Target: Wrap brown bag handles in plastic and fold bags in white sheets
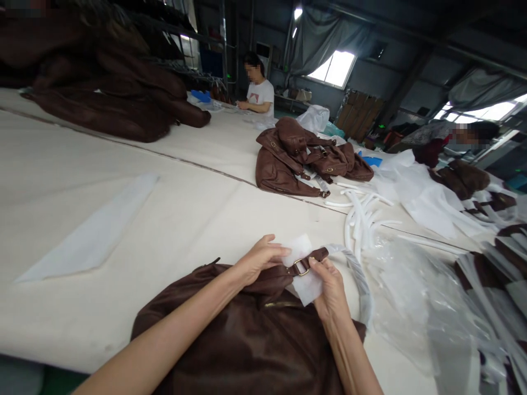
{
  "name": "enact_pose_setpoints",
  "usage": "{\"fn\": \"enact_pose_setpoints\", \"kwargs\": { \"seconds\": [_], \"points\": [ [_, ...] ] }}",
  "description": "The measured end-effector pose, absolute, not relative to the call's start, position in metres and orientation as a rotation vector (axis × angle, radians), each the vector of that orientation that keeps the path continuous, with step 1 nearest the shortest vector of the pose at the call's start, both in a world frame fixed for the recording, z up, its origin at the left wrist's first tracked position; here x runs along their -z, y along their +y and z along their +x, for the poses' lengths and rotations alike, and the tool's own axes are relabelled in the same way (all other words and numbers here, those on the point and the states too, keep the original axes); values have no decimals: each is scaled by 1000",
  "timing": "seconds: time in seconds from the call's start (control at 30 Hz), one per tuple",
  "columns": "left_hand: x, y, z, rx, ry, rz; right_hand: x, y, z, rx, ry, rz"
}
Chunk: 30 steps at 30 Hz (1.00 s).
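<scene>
One bag (255, 345) showed one buckle (302, 267). The right hand (332, 286) had its grip clamped on the strap (319, 254); the left hand's (263, 259), I couldn't tell. The bag looked brown, creased.

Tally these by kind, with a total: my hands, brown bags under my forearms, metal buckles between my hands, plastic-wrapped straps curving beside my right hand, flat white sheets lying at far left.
Hands (left hand, right hand): 2
Brown bag: 1
Metal buckle: 1
Plastic-wrapped strap: 1
Flat white sheet: 1
Total: 6
</scene>
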State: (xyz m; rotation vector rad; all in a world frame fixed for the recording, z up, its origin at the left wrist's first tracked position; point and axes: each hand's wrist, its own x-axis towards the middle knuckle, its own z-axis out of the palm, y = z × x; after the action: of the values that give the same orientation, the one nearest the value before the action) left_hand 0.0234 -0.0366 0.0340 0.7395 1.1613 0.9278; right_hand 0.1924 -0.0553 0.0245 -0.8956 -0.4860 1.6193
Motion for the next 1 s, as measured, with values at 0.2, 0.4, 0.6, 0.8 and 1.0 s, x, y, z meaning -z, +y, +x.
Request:
{"fn": "enact_pose_setpoints", "kwargs": {
  "seconds": [0.2,0.4,0.6,0.8,1.0],
  "points": [
    [-38,-37,25,-752,942,726,-24,-54,190,-1597,-524,-930],
    [-34,-39,33,-833,881,758,-29,-67,214,-1570,-777,-1157],
    [-33,-40,32,-854,881,796,-3,-85,262,-1050,-1518,-1290],
    [-35,-42,37,-901,899,865,-20,-53,266,-383,-2102,-929],
    [-31,-44,42,-967,918,931,-45,-27,239,-791,-1970,-1186]
  ]
}}
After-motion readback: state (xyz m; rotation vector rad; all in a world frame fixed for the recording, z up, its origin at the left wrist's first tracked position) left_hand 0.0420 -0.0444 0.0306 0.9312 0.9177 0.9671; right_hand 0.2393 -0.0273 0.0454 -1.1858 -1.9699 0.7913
